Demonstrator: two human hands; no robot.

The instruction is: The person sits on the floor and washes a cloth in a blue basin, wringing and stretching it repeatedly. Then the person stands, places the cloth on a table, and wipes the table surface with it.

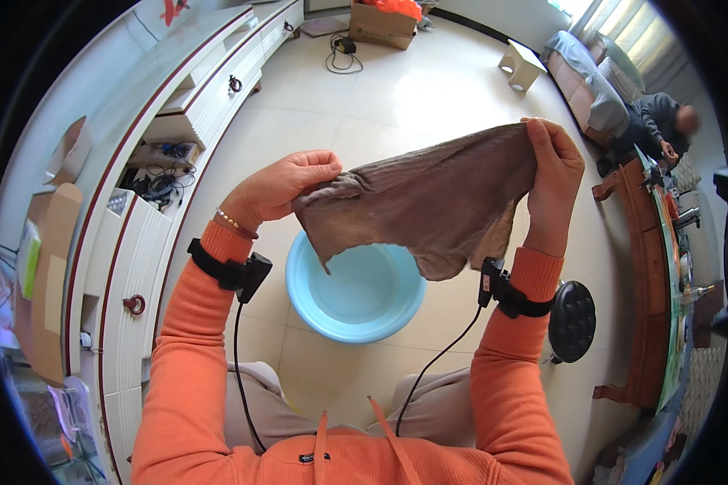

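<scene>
A brown cloth with a ragged lower edge is stretched between my two hands. My left hand pinches its left corner between thumb and fingers. Higher up, my right hand grips the upper right corner. The cloth slopes down to the left and looks creased, perhaps damp. Beneath it, a light blue plastic basin stands on the tiled floor; the cloth hides part of its far rim. What lies in the basin is hard to tell, though its bottom looks smooth.
A white drawer cabinet runs along the left. At right are a round black stool and a wooden table with a glass top. Farther off are a cardboard box, a small stool and a seated person.
</scene>
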